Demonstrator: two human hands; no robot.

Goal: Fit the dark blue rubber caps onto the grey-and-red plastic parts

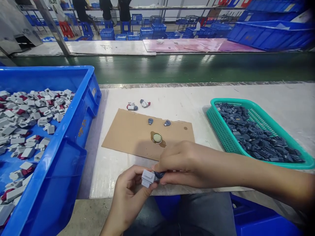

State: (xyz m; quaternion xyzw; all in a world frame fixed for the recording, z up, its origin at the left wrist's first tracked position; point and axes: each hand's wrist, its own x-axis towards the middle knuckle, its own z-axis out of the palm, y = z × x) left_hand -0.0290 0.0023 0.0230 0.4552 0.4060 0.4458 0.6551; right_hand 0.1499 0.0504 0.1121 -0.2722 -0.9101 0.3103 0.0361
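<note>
My left hand is closed around a light grey plastic block over the table's front edge. Thumb and fingers of my right hand pinch a small dark blue plastic piece against the block's right side. Whether the two parts are joined cannot be made out. Beyond my hands lies a brown cardboard sheet. On it sit a small round dish in a wet stain and two dark blue pieces. Behind the sheet are two grey, dark blue and red assemblies.
A blue bin of grey and red parts stands at left. The green basket at right holds many dark blue pieces. A green conveyor belt runs behind the table. Further back are stacked blue crates and several people.
</note>
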